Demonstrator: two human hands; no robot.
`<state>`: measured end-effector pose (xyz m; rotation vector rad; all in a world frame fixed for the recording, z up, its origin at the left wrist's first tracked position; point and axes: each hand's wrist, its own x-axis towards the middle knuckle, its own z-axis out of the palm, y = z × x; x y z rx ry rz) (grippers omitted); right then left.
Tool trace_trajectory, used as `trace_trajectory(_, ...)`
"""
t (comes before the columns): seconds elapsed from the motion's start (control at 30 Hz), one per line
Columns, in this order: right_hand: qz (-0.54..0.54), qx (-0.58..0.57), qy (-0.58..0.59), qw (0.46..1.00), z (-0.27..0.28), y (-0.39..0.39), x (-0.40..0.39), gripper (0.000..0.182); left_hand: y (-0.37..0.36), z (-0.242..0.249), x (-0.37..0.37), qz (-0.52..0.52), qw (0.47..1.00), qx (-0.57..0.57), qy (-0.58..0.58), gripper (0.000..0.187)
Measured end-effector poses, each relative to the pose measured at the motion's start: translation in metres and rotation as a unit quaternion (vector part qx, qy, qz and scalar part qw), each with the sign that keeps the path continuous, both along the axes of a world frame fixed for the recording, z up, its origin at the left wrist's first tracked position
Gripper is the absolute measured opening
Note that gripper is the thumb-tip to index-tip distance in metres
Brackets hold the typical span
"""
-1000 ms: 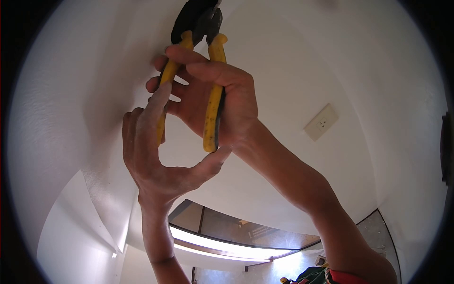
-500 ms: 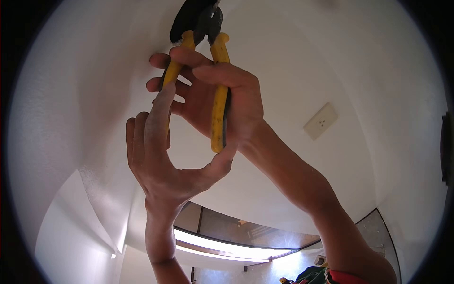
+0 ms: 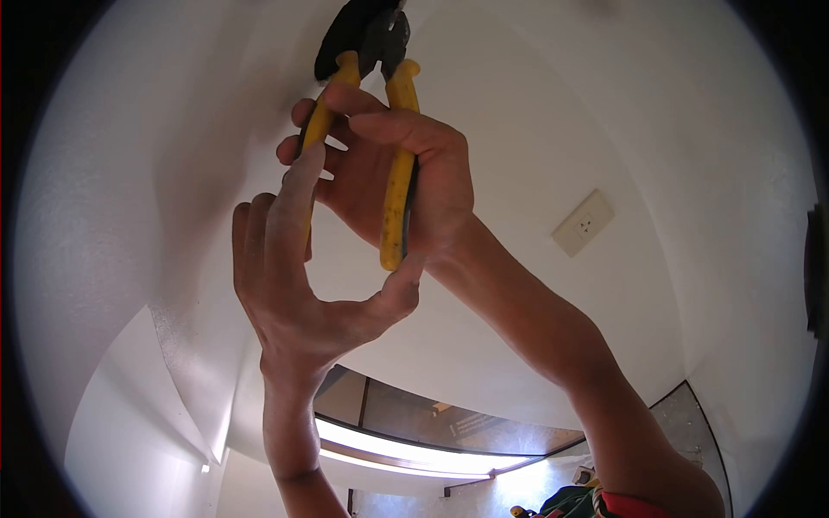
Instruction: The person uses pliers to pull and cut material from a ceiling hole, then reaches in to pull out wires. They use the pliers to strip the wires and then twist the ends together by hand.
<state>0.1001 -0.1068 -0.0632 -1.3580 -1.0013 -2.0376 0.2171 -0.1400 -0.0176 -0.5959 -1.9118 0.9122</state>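
A pair of pliers [image 3: 399, 194] with yellow-and-black handles points upward, its handles spread apart. Its dark metal head [image 3: 384, 39] reaches the top edge of the view beside a black rounded thing [image 3: 347, 34], whose kind I cannot make out. My right hand [image 3: 414, 173] is wrapped round the handles, its thumb and index finger crossing them below the head. Lower down, my left hand [image 3: 298, 276] curves in a wide C, with its index finger along the left handle and its thumb at the lower end of the right handle. The jaw tips are partly cut off by the frame.
White wall surfaces surround my arms. A wall outlet [image 3: 584, 223] is on the right. Below, a bright light strip [image 3: 406, 449] runs beside a dark glossy panel [image 3: 401, 410]. A dark object [image 3: 814, 272] shows at the far right edge.
Both hands have shifted slightly upward. The lower end of the right handle has moved a little up and left, and the handles look marginally closer together.
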Motion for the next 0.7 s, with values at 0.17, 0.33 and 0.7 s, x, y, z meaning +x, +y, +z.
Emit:
trace_trajectory(0.17, 0.0, -0.051, 0.042, 0.998, -0.007, -0.015, -0.012, 0.026, -0.002, -0.011, -0.007, -0.028, 0.999, -0.028, 0.013, 0.073)
trace_trajectory(0.33, -0.038, -0.123, 0.111, 0.985, -0.01, -0.015, -0.022, 0.033, -0.005, -0.021, -0.009, 0.044, 0.997, -0.053, 0.039, 0.086)
trace_trajectory(0.7, -0.142, 0.285, 0.034, 0.947, -0.2, 0.051, -0.021, 0.042, -0.011, -0.024, -0.109, -0.171, 0.704, 0.62, -0.302, 0.078)
